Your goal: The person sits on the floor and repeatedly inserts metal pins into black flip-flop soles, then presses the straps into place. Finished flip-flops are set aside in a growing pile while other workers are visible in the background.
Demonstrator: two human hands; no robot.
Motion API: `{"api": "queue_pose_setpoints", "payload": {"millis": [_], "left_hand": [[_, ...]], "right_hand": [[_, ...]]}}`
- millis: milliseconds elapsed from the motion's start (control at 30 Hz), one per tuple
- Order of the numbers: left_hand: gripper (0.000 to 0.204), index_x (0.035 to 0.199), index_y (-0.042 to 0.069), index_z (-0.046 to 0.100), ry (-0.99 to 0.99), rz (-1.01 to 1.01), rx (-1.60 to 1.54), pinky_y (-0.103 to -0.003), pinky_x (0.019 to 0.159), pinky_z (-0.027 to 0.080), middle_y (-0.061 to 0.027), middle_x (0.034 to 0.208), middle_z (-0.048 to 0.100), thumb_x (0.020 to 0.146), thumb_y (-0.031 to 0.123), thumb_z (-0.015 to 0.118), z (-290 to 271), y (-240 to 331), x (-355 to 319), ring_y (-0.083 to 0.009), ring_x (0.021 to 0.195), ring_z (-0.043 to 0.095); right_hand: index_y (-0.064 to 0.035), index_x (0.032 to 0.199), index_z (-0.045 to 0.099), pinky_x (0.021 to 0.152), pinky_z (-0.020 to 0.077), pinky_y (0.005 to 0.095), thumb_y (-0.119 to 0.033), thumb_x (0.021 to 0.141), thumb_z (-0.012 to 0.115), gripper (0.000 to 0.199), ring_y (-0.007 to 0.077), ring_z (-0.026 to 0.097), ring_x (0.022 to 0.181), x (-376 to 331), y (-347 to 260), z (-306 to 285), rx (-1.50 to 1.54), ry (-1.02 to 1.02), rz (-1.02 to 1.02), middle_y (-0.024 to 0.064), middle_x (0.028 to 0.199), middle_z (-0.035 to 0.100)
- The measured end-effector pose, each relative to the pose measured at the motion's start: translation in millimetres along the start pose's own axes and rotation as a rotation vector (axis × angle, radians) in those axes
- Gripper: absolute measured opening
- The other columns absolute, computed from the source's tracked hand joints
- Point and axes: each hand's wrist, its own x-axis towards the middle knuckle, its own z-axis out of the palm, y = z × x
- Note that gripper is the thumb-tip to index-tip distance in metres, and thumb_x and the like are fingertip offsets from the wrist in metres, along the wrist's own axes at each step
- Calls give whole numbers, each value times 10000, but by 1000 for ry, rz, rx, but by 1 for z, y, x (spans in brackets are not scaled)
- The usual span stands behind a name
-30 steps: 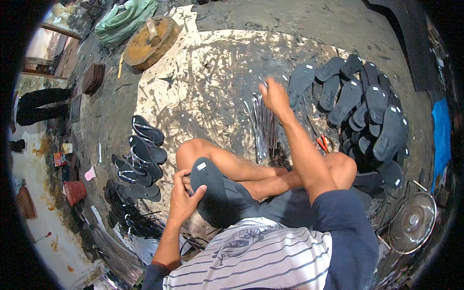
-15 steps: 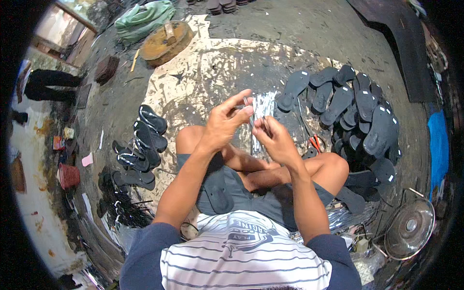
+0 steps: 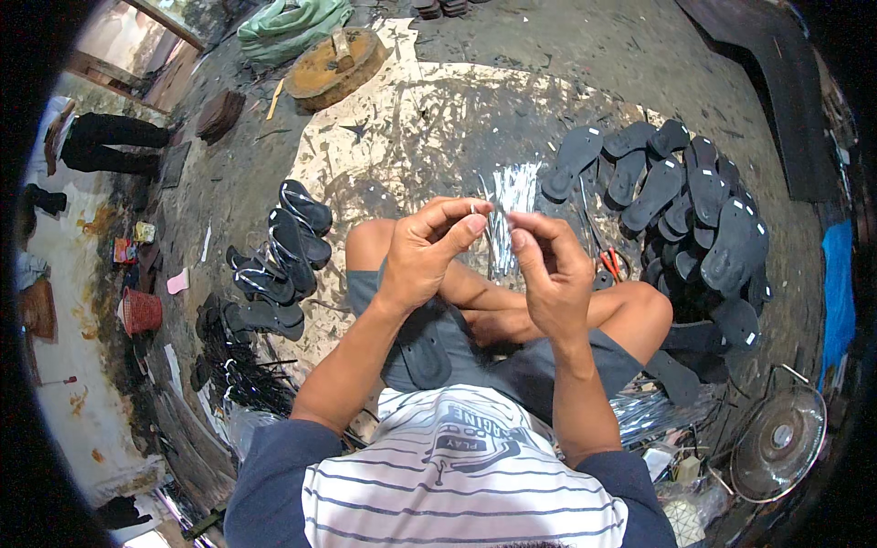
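Observation:
Above my crossed legs, my left hand (image 3: 425,251) is closed, thumb and forefinger pinched on something thin with a pale end that I cannot make out. Level with it, my right hand (image 3: 557,269) is also closed, its fingertips close to the left ones; what it pinches is too small to name. Just beyond the fingers lies a bundle of shiny white and silver strips (image 3: 516,187) on the floor sheet. One black sandal sole (image 3: 425,352) rests on my left thigh, with no strap on it.
Several black soles (image 3: 726,242) are heaped at the right, beside orange-handled pliers (image 3: 612,263). Strapped sandals (image 3: 290,251) stand at the left near a dark strap bundle (image 3: 247,379). Farther out are a round wooden block (image 3: 333,78), a green sack (image 3: 288,32) and a fan (image 3: 781,437).
Both hands have come down toward me, and the right has turned so its thumb and fingers point up and inward. The whole view has shifted slightly.

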Motion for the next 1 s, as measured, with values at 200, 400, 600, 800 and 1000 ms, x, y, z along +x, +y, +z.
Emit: {"api": "queue_pose_setpoints", "payload": {"millis": [200, 400, 600, 800, 1000], "left_hand": [[279, 1229, 13, 716, 30, 3, -74, -270, 884, 529, -53, 1166, 723, 973, 124, 719, 2, 1, -6, -104, 998, 648], [261, 1210, -20, 720, 53, 16, -195, -242, 863, 535, -47, 1098, 710, 993, 123, 702, 11, -1, -7, -89, 993, 653], [300, 1218, 32, 731, -9, 250, 419, -359, 949, 528, -95, 1173, 705, 941, 145, 742, -18, -8, -5, -221, 1094, 662], [822, 1485, 73, 491, -153, 184, 1534, -556, 1202, 186, -193, 1523, 460, 824, 468, 779, -121, -49, -58, -383, 1464, 322], [607, 1423, 48, 508, 14, -232, 429, -394, 1054, 460, -151, 1435, 544, 893, 205, 758, -81, -30, -80, -241, 1254, 573]], "right_hand": [[-51, 1146, 733, 793, 562, 346, 36, 906, 686, 261, 239, 706, 947, 0, -4, 9, -157, -5, -223, 122, 1065, 724], [-42, 1133, 724, 780, 563, 343, 6, 905, 710, 234, 241, 713, 929, -2, -2, 15, -146, -34, -166, 128, 1066, 723], [5, 1101, 684, 743, 569, 314, 5, 908, 712, 195, 214, 708, 848, -5, 9, 11, 101, -60, 15, 118, 993, 718], [-27, 930, 687, 621, 530, 262, -57, 874, 763, 100, 152, 663, 695, 4, -94, -45, 753, -563, -646, 97, 855, 723], [-151, 980, 723, 748, 601, 377, -159, 885, 783, 113, 86, 662, 618, -3, -112, 0, 783, -174, -849, -10, 829, 731]]}}
